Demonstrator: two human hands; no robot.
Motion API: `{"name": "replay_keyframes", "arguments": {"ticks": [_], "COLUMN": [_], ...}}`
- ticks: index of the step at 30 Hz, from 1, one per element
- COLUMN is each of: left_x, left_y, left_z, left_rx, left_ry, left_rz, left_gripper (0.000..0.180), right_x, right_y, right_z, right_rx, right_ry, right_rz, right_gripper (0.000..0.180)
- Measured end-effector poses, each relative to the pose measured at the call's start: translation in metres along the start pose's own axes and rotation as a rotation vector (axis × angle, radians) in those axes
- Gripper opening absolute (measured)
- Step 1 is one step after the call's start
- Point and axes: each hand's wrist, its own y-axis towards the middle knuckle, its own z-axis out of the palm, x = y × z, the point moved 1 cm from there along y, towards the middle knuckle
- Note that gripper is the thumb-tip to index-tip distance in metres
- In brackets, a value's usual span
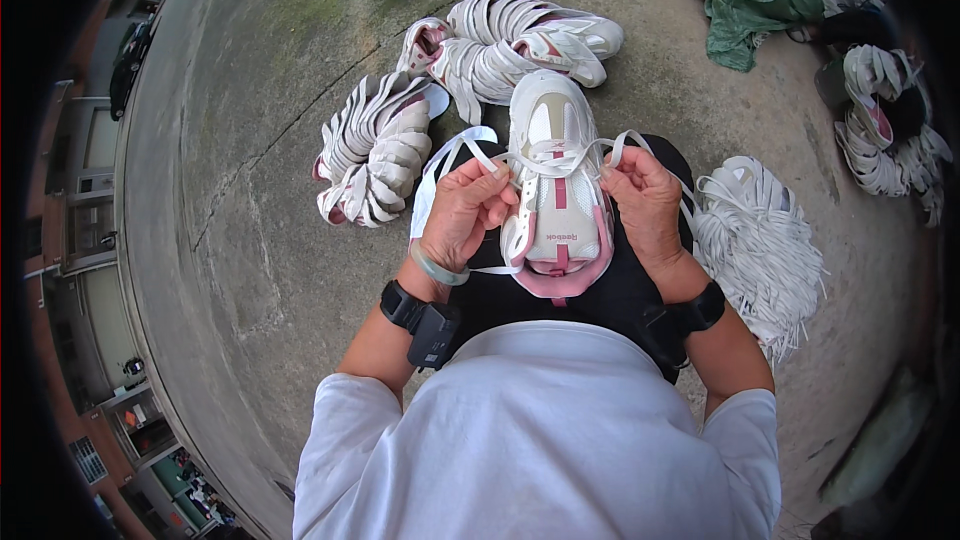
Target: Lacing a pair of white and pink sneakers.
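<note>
A white and pink sneaker (560, 225) rests on my lap, its toe pointing away from me and its heel toward my body. A white shoelace (545, 168) crosses its lower eyelets, one end going out to each side. At the shoe's left edge my left hand (465, 212) pinches one side of the lace, thumb against fingers. My right hand (645, 202) pinches the other side just right of the tongue, and a loop of lace rises above it. The upper eyelets on the left flap look unlaced. More lace trails below my left hand.
Rings of stacked shoe uppers (375, 155) lie ahead to the left, with another pile (500, 45) beyond the sneaker. A thick bundle of white laces (765, 250) hangs by my right knee. Farther right are a green sack (745, 0) and more bundled uppers (870, 130) on the concrete ground.
</note>
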Motion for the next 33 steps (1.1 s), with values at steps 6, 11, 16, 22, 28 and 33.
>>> {"name": "replay_keyframes", "arguments": {"ticks": [6, 11, 16, 22, 28, 33], "left_x": [0.002, 0.005, 0.006, 0.021, 0.015, 0.004], "left_y": [-0.001, 0.001, 0.002, 0.015, 0.01, 0.008], "left_z": [-0.003, 0.006, 0.014, 0.006, 0.016, 0.009], "left_rx": [-0.061, -0.064, -0.112, -0.161, -0.136, -0.171], "left_ry": [0.139, 0.14, 0.275, 0.455, 1.214, 0.736], "left_rz": [0.094, 0.16, 0.237, 0.394, 0.994, 0.334], "left_gripper": [0.008, 0.008, 0.008, 0.012, 0.027, 0.032], "right_x": [0.006, 0.005, 0.009, 0.008, 0.009, 0.02], "right_y": [0.0, -0.002, -0.008, -0.014, -0.016, -0.017], "right_z": [0.003, 0.004, 0.003, -0.002, -0.006, -0.003], "right_rx": [-0.017, -0.003, -0.003, 0.023, 0.04, 0.033], "right_ry": [-0.516, -0.516, -0.488, -0.503, -0.511, -0.458], "right_rz": [-0.388, -0.359, -0.281, -0.346, -0.427, -0.426], "right_gripper": [0.012, 0.016, 0.017, 0.015, 0.013, 0.011]}}
